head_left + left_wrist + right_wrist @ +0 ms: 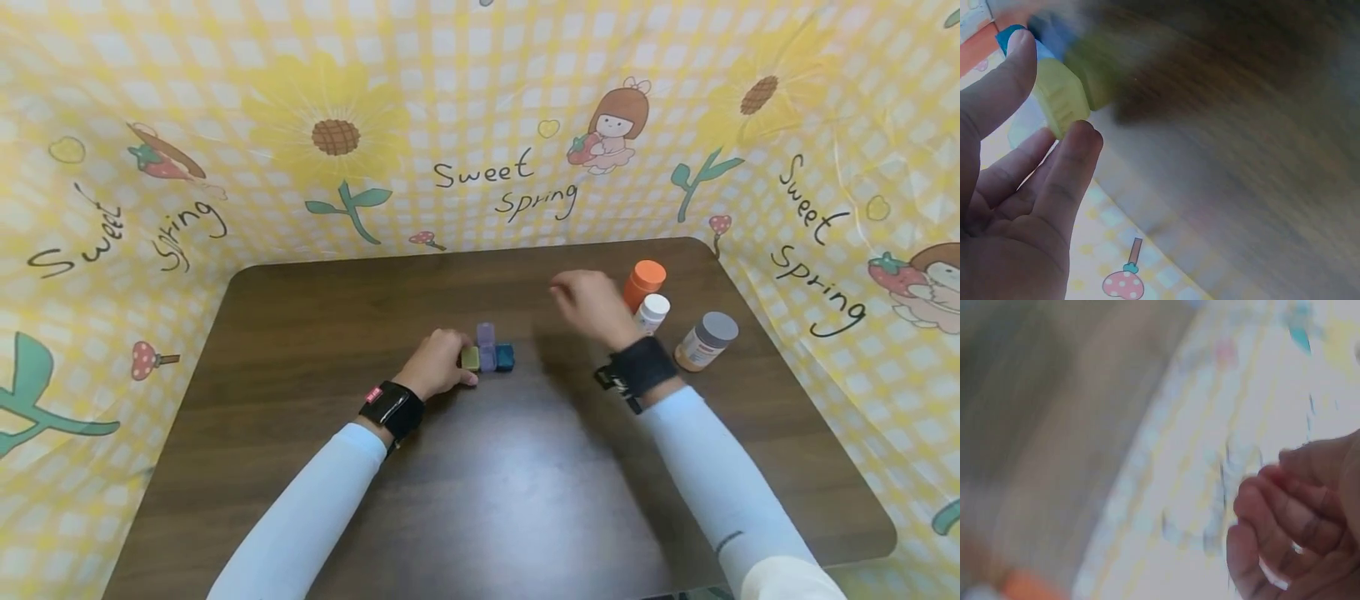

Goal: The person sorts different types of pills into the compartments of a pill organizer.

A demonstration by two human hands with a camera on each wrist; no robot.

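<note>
A small pill organizer (487, 358) with yellow-green, purple and blue compartments sits on the table, the purple lid raised. My left hand (437, 363) holds it at the yellow-green end, thumb on the near side and fingers on the far side. In the left wrist view, the yellow end (1063, 100) of the organizer is between thumb and fingers. My right hand (595, 308) is above the table, right of the organizer and beside the bottles. Its fingers (1250, 506) curl in toward the thumb in the right wrist view; I cannot tell whether something small is between them.
An orange bottle (645, 282) and a white-capped bottle (652, 312) stand close together right behind my right wrist. Further right is a grey-capped bottle (707, 342). Yellow checked cloth (465, 108) surrounds the dark wooden table (337, 308) at the back and sides.
</note>
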